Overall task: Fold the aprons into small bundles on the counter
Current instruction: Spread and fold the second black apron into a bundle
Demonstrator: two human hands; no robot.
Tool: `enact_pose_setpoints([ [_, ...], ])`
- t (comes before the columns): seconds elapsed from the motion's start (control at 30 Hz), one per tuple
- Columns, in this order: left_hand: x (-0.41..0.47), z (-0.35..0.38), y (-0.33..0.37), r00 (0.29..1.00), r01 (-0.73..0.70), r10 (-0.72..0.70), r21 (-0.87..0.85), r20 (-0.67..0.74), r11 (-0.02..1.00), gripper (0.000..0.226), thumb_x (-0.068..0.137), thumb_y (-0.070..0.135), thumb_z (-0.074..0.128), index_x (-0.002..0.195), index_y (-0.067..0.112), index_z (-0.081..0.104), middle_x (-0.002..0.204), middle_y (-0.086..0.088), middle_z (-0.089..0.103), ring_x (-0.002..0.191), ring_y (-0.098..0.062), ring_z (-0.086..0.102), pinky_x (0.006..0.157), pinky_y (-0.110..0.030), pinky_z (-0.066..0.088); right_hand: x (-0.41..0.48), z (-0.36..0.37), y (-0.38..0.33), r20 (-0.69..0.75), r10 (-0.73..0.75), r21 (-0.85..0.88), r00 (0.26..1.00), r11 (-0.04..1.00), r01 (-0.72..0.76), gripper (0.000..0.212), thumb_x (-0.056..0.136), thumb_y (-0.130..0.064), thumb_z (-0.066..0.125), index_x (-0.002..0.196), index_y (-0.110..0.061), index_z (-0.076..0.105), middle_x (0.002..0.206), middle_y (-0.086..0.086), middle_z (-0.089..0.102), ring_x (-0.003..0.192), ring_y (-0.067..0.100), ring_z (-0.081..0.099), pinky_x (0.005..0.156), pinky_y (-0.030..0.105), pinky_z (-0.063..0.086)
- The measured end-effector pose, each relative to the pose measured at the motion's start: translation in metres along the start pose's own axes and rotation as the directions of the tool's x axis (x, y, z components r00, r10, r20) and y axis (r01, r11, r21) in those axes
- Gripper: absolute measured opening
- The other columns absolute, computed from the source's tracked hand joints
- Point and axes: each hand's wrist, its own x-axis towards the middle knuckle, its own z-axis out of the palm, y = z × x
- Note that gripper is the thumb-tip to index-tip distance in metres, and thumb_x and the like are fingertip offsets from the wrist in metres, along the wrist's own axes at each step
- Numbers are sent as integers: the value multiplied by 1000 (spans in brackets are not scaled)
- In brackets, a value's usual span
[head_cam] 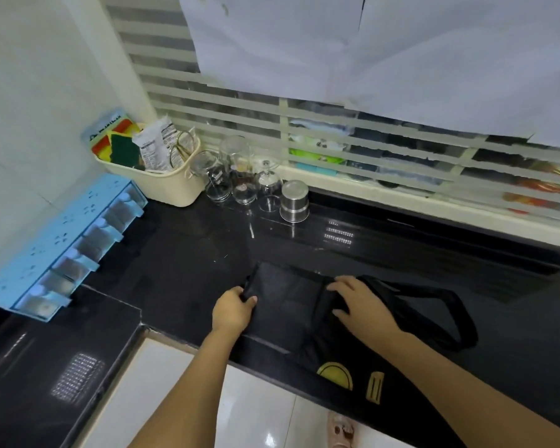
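Black apron (285, 295) (edges lost on dark counter (181, 260)): left hand (236, 307) pinches it, right hand (359, 302) presses, spread.

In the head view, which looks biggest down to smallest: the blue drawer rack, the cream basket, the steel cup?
1. blue drawer rack, clearly largest
2. cream basket
3. steel cup, plainly smallest
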Motion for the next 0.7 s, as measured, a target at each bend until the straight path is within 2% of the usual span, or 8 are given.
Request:
enact_pose_setpoints([
  [0.13, 1, 3, 1, 1000, 5, -5, 20, -8, 1000, 37, 95, 24, 57, 126, 3, 54, 120, -13, 62, 110, -29, 58, 85, -32, 44, -19, 1, 30, -66, -144, -232, 987, 965, 126, 55, 70, -9, 81, 122, -17, 63, 139, 7, 51, 135, 24, 39, 110, 40, 36],
  [0.2, 1, 4, 1, 1000, 13, -13, 13, -13, 1000, 41, 95, 22, 58, 130, 2, 51, 123, -13, 61, 112, -29, 57, 87, -30, 43, -31, 11, 39, 2, -240, -299, 971, 926, 229, 55, 78, -15, 71, 131, -19, 55, 146, 8, 45, 139, 28, 34, 114, 38, 25],
  [0.3, -2, 5, 2, 999, 25, -26, -20, -26, 999, 45, 94, 20, 59, 134, 0, 48, 123, -15, 60, 113, -29, 57, 88, -29, 43, -53, 26, 55, 170, -310, -343, 936, 871, 351, 53, 94, -51, 42, 143, -31, 38, 154, 2, 31, 145, 25, 18, 115, 40, 14],
  [0.4, -3, 6, 1, 997, 47, -49, -54, -51, 997, 45, 94, 19, 60, 132, -1, 49, 126, -18, 58, 115, -32, 56, 92, -34, 44, -69, 26, 62, 391, -114, -427, 913, 857, 290, 75, 85, -80, 25, 148, -40, 25, 158, -1, 21, 144, 30, 15, 110, 49, 7],
  [0.5, 1, 8, 3, 996, 65, -68, -55, -60, 996, 44, 92, 17, 62, 130, -1, 48, 127, -19, 56, 114, -34, 55, 92, -37, 44, -69, 24, 72, 353, -171, -341, 920, 892, 297, 82, 79, -83, 36, 144, -55, -4, 159, -12, -16, 144, 18, -23, 114, 43, -13],
  [0.57, -2, 11, 7, 991, 54, -55, -14, -120, 998, 46, 89, 15, 65, 128, 3, 44, 130, -19, 49, 115, -35, 50, 93, -42, 43, -69, 14, 80, 450, -203, -212, 870, 922, 324, 93, 73, -80, 50, 139, -60, -13, 150, -22, -32, 137, 9, -38, 113, 39, -22],
  [0.63, -11, 16, 13, 962, -42, 92, 191, -258, 981, 56, 83, 16, 70, 131, 6, 43, 132, -18, 43, 118, -37, 44, 96, -46, 39, -64, 5, 84, 510, -206, -186, 835, 922, 341, 105, 67, -74, 62, 140, -60, -13, 149, -24, -33, 136, 9, -38, 110, 42, -22],
  [0.7, -26, 25, 18, 880, -265, 364, 322, -304, 909, 57, 78, 16, 72, 129, 8, 49, 126, -16, 48, 113, -35, 48, 93, -45, 41, -62, 3, 85, 540, -194, -192, 819, 919, 345, 109, 66, -68, 68, 139, -61, -13, 149, -23, -33, 137, 13, -37, 110, 45, -21],
])
